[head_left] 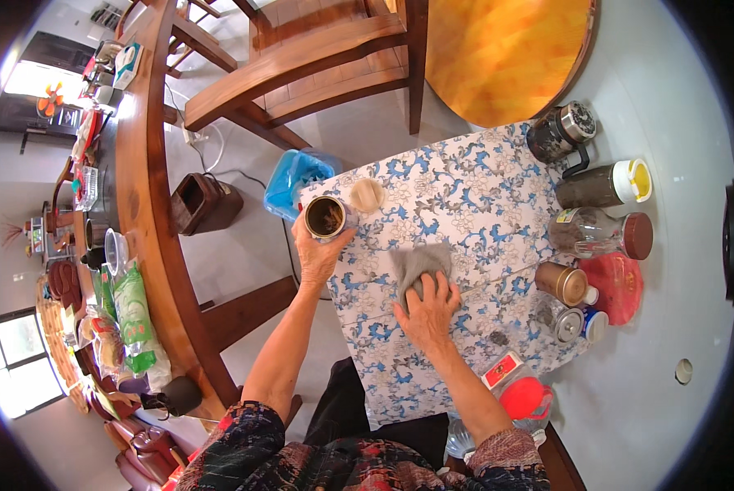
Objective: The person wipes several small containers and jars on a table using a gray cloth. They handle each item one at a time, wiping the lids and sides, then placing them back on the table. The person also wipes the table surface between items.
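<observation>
My left hand (318, 255) is wrapped round an uncovered canister (327, 219) with some dark brown stuff inside, held at the left edge of the table. Beside it lies a pale round lid (368, 195). My right hand (429, 314) presses a grey cloth (417, 266) onto the tabletop, its fingers spread over the fabric. Under both is a white tablecloth with blue and grey flowers (448, 184). A small dark patch (498, 337) shows on it to the right of my right hand.
Along the right side stand a dark mug (561, 133), a yellow-capped bottle (600, 183), a brown-lidded glass jar (596, 234) and several tins. A red-lidded container (524, 399) is near my right forearm. A blue bin (295, 182) sits beyond the left corner, near a wooden chair (301, 61).
</observation>
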Available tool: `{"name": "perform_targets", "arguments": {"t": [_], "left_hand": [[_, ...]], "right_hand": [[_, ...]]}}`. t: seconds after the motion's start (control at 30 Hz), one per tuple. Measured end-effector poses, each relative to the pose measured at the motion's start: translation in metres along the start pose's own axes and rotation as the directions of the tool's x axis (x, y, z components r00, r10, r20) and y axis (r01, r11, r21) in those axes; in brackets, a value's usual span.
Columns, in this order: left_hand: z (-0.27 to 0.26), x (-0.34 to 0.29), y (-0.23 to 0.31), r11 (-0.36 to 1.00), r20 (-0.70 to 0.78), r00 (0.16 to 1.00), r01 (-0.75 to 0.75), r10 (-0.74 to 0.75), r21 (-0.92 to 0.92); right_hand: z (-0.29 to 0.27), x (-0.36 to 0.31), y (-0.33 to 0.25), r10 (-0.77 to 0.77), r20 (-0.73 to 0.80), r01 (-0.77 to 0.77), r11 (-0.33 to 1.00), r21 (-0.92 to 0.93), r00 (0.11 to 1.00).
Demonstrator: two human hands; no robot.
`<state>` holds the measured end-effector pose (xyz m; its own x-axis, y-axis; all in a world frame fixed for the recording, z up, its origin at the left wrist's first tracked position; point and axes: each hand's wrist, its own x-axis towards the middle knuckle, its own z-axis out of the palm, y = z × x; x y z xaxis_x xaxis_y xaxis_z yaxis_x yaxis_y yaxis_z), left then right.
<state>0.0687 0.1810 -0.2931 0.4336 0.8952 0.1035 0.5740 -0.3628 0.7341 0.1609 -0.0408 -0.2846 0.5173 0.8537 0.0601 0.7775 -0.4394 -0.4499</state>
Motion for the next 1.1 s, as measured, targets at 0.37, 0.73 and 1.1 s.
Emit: {"name": "perform_targets", "arguments": {"t": [0.37, 0.73, 1.1], "left_hand": [[-0.022, -0.008, 0.014, 0.887, 0.041, 0.992, 0.125, -0.119, -0.444], [-0.044, -0.012, 0.018, 0.982, 0.104, 0.992, 0.085, -0.068, -0.168], [-0.040, -0.025, 0.055, 0.990, 0.112, 0.985, -0.126, 0.132, -0.062]], "right_hand": [[0.047, 0.169, -0.014, -0.161, -0.206, 0.176, 0.983, 0.057, 0.965], [-0.022, 0.145, -0.060, -0.077, 0.071, -0.016, 0.553, 0.833, 0.994], [-0.041, 0.110, -0.073, -0.226, -0.114, 0.240, 0.674, 0.699, 0.968]]}}
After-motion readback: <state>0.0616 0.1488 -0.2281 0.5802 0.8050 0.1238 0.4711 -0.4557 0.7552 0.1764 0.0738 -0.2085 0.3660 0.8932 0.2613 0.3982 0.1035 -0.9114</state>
